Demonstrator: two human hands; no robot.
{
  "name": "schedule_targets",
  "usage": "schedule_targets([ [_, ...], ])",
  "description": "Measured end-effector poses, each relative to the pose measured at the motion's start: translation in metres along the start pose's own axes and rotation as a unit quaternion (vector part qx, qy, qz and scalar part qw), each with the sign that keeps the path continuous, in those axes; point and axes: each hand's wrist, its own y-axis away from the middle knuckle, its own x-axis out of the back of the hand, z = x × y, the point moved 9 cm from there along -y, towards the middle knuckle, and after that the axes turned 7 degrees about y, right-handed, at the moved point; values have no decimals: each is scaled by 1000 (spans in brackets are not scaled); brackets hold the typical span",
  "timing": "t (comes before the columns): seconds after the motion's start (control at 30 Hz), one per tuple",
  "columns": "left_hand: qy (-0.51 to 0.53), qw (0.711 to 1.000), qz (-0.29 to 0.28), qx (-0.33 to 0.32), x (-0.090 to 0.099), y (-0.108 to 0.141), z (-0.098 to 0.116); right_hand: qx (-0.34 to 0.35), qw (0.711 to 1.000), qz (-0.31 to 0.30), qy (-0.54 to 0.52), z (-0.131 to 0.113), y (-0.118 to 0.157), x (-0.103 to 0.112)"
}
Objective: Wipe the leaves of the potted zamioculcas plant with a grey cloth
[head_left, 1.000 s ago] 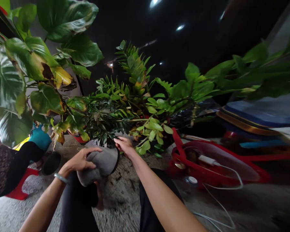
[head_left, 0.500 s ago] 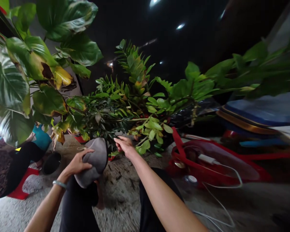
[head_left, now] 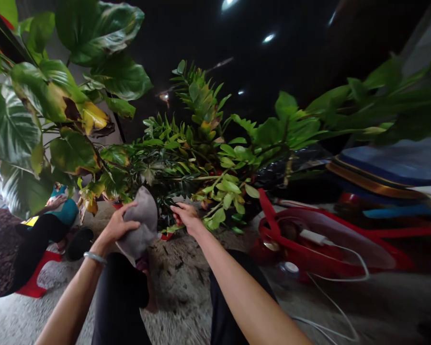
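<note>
My left hand (head_left: 119,226) grips a soft grey fabric item (head_left: 142,221), somewhat like a hat or pouch, above my left knee. The thumb presses on its near face; some fingers are hidden behind it. My right hand (head_left: 187,216) is at the lower edge of the plants, its fingers curled together beside thin dark leaves (head_left: 169,200). Whatever those fingers may hold is too small to make out. Light green leaves (head_left: 230,189) hang just to the right of that hand.
Broad-leaved foliage (head_left: 104,79) fills the upper left. To the right stands a red basket-like container (head_left: 319,235) with a white charger (head_left: 314,236) and cable. Another person (head_left: 62,211) is at the left near a red stool (head_left: 39,275). Debris lies on the rough floor (head_left: 179,278).
The grey item has turned and folded in my left hand, its wide dark-edged opening no longer showing. My right hand has barely moved. At left, the other person's arm has shifted.
</note>
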Motion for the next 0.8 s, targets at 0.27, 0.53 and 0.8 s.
schedule_targets([
  [0.27, 201, 951, 160, -172, 43, 10, 78, 14, 1000, 4, 10, -5, 1, 6],
  [0.53, 118, 979, 161, 35, 15, 13, -27, 3, 1000, 7, 10, -6, 3, 7],
  [0.8, 61, 935, 296, -185, 41, 28, 60, 21, 999, 7, 28, -7, 2, 5],
])
